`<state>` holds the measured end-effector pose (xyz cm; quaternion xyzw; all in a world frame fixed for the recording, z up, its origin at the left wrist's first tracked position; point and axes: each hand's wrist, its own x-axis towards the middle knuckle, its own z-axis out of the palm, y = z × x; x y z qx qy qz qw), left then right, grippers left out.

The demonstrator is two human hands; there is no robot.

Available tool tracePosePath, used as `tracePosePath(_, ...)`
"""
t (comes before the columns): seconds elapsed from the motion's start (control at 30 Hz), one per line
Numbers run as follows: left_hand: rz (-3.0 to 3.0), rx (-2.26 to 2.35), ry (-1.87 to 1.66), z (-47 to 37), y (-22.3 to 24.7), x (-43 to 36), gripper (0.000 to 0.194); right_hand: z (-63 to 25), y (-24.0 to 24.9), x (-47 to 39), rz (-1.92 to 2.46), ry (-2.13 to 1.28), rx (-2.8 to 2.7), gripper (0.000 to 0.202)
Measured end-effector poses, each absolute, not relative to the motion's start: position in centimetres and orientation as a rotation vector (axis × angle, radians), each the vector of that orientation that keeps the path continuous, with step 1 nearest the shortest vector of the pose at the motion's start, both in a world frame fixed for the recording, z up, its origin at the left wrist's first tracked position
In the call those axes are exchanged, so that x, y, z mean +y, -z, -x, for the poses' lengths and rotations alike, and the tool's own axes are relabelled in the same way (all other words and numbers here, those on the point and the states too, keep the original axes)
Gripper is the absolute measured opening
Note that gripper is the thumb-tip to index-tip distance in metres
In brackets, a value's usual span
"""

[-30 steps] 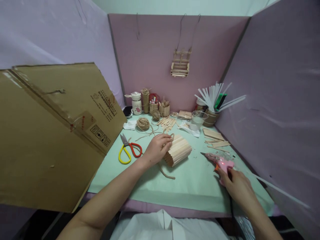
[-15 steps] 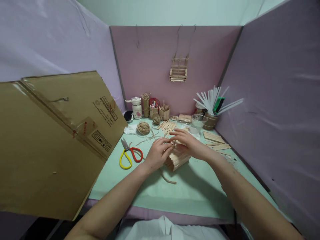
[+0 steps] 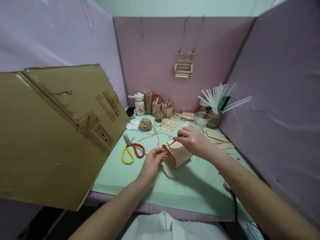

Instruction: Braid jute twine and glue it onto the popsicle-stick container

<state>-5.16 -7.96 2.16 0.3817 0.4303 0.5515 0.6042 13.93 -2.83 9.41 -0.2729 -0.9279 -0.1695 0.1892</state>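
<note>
A small container made of wooden sticks [image 3: 182,154] lies on its side on the green table, its opening toward the left. My left hand [image 3: 153,162] is at that opening, fingers pinched together; what they hold, if anything, is too small to tell. My right hand [image 3: 192,140] is over the top of the container with its fingers closed near the rim; their hold is hidden. A piece of twine [image 3: 168,175] trails on the table below the container. Scissors [image 3: 132,149] with one yellow and one red handle lie left of my left hand.
A large cardboard sheet [image 3: 57,133] leans at the left. Along the back are a twine ball [image 3: 145,124], a white bottle [image 3: 139,105], loose sticks [image 3: 170,124], a clear cup [image 3: 202,120] and a holder of white sticks [image 3: 214,119]. A stick swing [image 3: 183,68] hangs behind.
My hands have moved apart: the left went down and left to the opening, the right rests at the top. More of the container shows, and the view has shifted slightly.
</note>
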Motion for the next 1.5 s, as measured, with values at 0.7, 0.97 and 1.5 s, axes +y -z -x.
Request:
tracePosePath(0.7,-0.276,0.745,-1.103,2.8,-3.3,-5.2,0.014,-13.6,-7.1,-7.7,0.85,0.562,-2.712,0.018)
tracePosePath(0.97,-0.354,0.765,-1.079,2.8,-2.8,-4.7,0.009,-13.3,-7.1,-8.4,0.898,0.472,-2.692,0.018)
tracePosePath(1.5,-0.453,0.822,-1.098,2.7,-2.7,-4.7,0.008,-13.5,-6.3,-9.8,0.938,0.483,-2.669,0.021)
